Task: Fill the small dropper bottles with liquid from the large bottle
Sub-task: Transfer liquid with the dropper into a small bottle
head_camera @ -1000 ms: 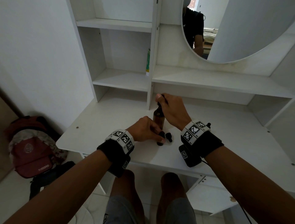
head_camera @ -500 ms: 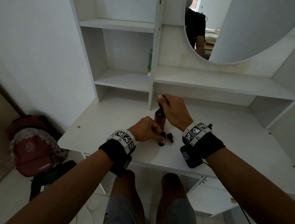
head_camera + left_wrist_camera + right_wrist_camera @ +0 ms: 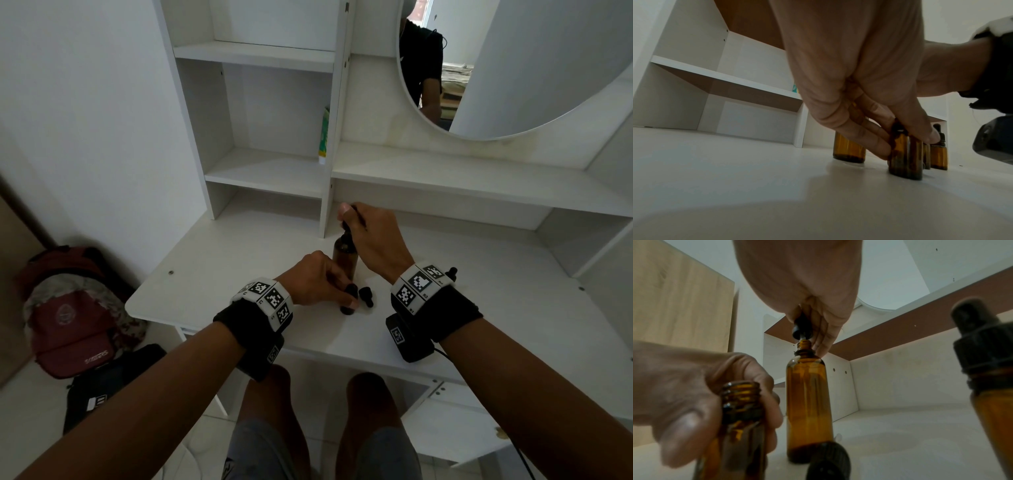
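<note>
Presently the large bottle (image 3: 808,404) stands upright on the desk (image 3: 219,260), unheld, with your right hand (image 3: 371,240) pinching the dropper (image 3: 800,326) at its mouth. Your left hand (image 3: 313,277) grips the open small bottle (image 3: 740,426) just beside it. A sideways tug on the dropper would likely tip the tall bottle; a loose cap (image 3: 827,462) lies close by.

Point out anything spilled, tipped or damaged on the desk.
Nothing stands out. The large bottle, the open small bottle and the capped small bottle stand upright; a loose black cap lies beside them. No spill shows.
</note>
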